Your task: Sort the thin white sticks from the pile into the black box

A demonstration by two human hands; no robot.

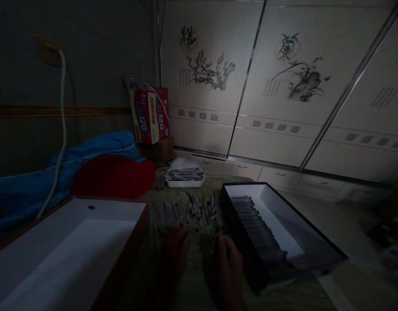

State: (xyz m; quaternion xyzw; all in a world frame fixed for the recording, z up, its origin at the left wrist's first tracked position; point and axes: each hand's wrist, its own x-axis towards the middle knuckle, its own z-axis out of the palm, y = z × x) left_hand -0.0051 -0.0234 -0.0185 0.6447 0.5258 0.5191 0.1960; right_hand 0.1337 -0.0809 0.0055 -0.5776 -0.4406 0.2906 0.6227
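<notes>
My left hand (176, 248) is low over the table, its fingers curled together at the near edge of a loose spread of slim translucent sticks with dark ends (186, 209). Beside it, my right hand (228, 261) has its fingers bent and pressed together, close to the dark-rimmed box (300, 220). What either hand pinches is lost in the dim light. Inside that box, a long row of similar slim sticks (259, 229) lies side by side along its left part. A white tray (185, 183) behind the spread holds more slim sticks.
A reddish-brown box with a white inside (109, 235) stands at the left. Beyond it lie a red cloth item (113, 177) and a blue cloth (98, 149). A red carton (150, 114) and a white cable (62, 112) are farther back, before panelled cabinet doors (205, 134).
</notes>
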